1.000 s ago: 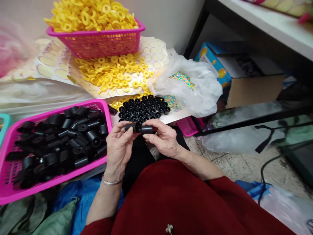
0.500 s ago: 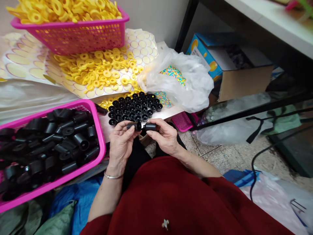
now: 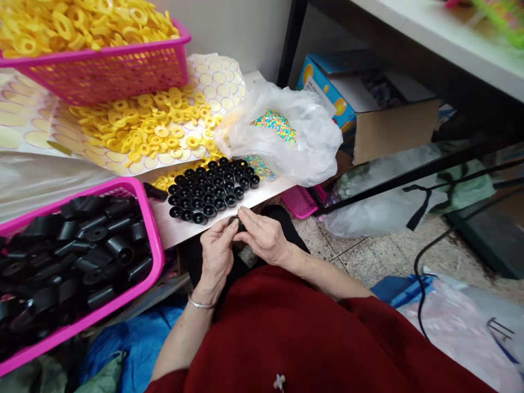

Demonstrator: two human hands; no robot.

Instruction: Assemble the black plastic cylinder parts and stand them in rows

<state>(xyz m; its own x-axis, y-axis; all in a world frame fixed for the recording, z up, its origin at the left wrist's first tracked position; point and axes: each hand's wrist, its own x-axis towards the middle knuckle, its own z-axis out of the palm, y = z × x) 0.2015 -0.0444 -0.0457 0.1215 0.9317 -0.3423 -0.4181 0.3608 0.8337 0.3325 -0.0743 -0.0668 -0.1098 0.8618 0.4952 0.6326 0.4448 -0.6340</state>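
My left hand (image 3: 219,252) and my right hand (image 3: 262,236) meet above my lap, fingers pinched together around small black plastic tube pieces (image 3: 236,222), mostly hidden by the fingers. Just beyond them, a cluster of black caps (image 3: 213,188) stands upright on a white board (image 3: 180,228). A pink basket (image 3: 153,240) at my left holds several black tubes (image 3: 82,240). Loose yellow rings (image 3: 151,123) lie on sheets further back, and another pink basket (image 3: 106,73) heaped with yellow rings stands behind them.
A clear plastic bag (image 3: 303,136) with small coloured beads (image 3: 273,123) lies right of the caps. A blue and brown cardboard box (image 3: 380,120) sits under a black-framed table (image 3: 409,49). Bags and a black cable (image 3: 426,256) lie on the floor at right.
My hands have dropped lower toward my lap and closed together, so the black pieces that were held end to end are now nearly hidden. The view has shifted, moving everything left.
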